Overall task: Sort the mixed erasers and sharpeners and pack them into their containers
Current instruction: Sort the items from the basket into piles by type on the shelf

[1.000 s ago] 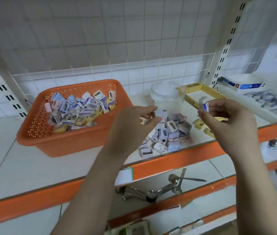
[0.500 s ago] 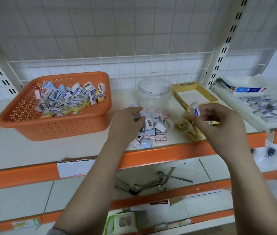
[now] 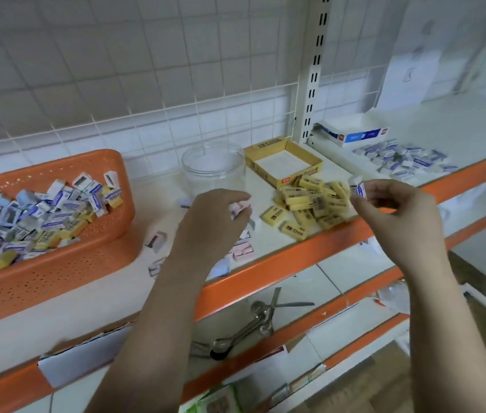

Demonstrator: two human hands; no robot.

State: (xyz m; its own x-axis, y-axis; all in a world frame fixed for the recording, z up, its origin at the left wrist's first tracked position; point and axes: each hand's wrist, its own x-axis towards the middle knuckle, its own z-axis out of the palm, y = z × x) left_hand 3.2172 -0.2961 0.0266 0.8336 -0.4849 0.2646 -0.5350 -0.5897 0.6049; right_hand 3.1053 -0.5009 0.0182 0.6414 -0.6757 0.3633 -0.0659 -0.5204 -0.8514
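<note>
An orange basket (image 3: pixel 57 263) at the left holds mixed erasers and sharpeners (image 3: pixel 39 213). My left hand (image 3: pixel 215 216) hovers over loose sharpeners (image 3: pixel 243 251) on the shelf and pinches a small pink piece (image 3: pixel 239 208). My right hand (image 3: pixel 396 216) holds a white eraser with a blue sleeve (image 3: pixel 358 187) between thumb and fingers, just right of a heap of yellow erasers (image 3: pixel 310 204). Behind stand a clear plastic jar (image 3: pixel 213 168) and an open yellow box (image 3: pixel 285 162).
On the right-hand shelf lie a pile of white-and-blue erasers (image 3: pixel 402 159) and a white-blue box (image 3: pixel 355 131). A slotted upright post (image 3: pixel 313 79) divides the shelves. Metal spoons (image 3: pixel 250 326) lie on the shelf below. The orange shelf edge (image 3: pixel 265 275) runs in front.
The view has swung left to right, bringing the yellow eraser heap and the right shelf into sight. My left hand stays over the sharpeners; my right hand still holds the white eraser.
</note>
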